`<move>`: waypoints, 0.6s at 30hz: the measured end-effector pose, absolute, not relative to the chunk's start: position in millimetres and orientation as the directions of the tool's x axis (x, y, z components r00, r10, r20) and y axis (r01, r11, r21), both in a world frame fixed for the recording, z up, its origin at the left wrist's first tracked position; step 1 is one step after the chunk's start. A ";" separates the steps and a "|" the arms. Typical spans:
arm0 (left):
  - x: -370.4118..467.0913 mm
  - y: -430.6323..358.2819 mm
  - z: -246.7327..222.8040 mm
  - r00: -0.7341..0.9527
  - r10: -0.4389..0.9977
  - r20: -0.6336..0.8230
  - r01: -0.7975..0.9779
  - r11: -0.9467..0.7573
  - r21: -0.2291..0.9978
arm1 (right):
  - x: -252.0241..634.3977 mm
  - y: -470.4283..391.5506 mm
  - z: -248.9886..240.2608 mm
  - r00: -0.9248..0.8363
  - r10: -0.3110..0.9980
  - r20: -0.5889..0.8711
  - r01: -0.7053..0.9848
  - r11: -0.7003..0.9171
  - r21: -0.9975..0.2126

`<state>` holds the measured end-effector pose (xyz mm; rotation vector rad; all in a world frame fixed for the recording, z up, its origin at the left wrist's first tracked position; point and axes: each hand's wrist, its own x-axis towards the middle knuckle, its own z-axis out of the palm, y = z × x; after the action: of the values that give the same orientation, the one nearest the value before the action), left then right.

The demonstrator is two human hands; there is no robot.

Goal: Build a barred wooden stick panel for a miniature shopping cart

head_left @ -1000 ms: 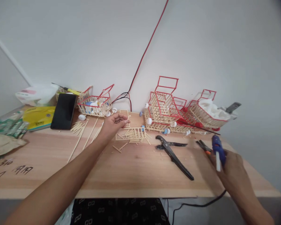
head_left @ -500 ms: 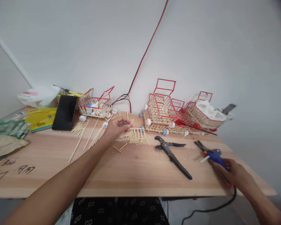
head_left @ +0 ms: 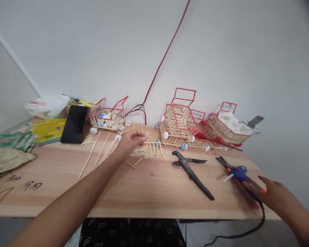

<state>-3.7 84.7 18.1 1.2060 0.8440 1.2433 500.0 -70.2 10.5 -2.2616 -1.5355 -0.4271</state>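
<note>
My left hand (head_left: 134,140) is closed in a pinch on a short wooden stick (head_left: 147,134), above a pile of cut sticks (head_left: 147,150). A small ladder-like frame of sticks (head_left: 155,147) lies on that pile. At the right, a blue glue gun (head_left: 240,173) with a white glue stick rests over pliers (head_left: 247,194) with red-tipped handles. My right hand (head_left: 271,192) is at the rear of the glue gun, thumb and fingers apart; whether it still touches the gun is hard to see. Black-handled cutters (head_left: 193,174) lie between the hands.
Stick-built model carts (head_left: 180,120) with red rims stand along the wall, another cart (head_left: 106,118) further left. A black phone (head_left: 74,124) leans near a yellow packet (head_left: 48,131). Long sticks (head_left: 89,156) lie left of the pile. The glue gun's cord (head_left: 261,223) hangs over the table edge.
My right hand has loosened from the glue gun and shifted right, its fingers spreading. The left hand keeps its pinch on the short stick. The view has shifted slightly.
</note>
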 end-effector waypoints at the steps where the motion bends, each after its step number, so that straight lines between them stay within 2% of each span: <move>1: -3.5 84.6 17.9 0.174 0.976 0.131 -0.234 -0.088 0.968 | 487.9 -70.0 19.6 0.382 0.813 0.439 0.922 -0.365 -0.127; 2: -3.2 84.4 17.8 0.174 0.976 0.129 -0.237 -0.085 0.968 | 470.3 -68.9 29.5 0.417 0.811 0.411 0.907 -0.402 -0.126; 4: -2.5 84.1 17.9 0.196 0.972 0.133 -0.257 -0.080 0.963 | 420.0 -63.1 48.7 0.374 0.850 0.372 0.924 -0.308 -0.225; 7: -0.6 83.1 19.0 0.239 0.960 0.148 -0.290 -0.075 0.954 | 325.0 -41.7 65.8 0.119 0.910 0.397 0.900 0.069 -0.430; 10: 1.6 81.9 19.8 0.258 0.949 0.178 -0.309 -0.094 0.946 | 242.6 -7.6 62.4 -0.082 0.926 0.369 0.740 0.305 -0.599; 14: 2.6 81.8 19.5 0.253 0.944 0.213 -0.344 -0.118 0.931 | 182.3 35.6 43.5 -0.117 0.906 0.406 0.477 0.410 -0.777; 18: 0.2 83.4 19.4 0.225 0.950 0.214 -0.375 -0.118 0.919 | 164.2 57.0 31.5 -0.094 0.916 0.389 0.340 0.397 -0.853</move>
<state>0.2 83.4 19.4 1.1671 0.6623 1.2825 164.2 57.0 31.5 -1.1257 -1.6481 0.7167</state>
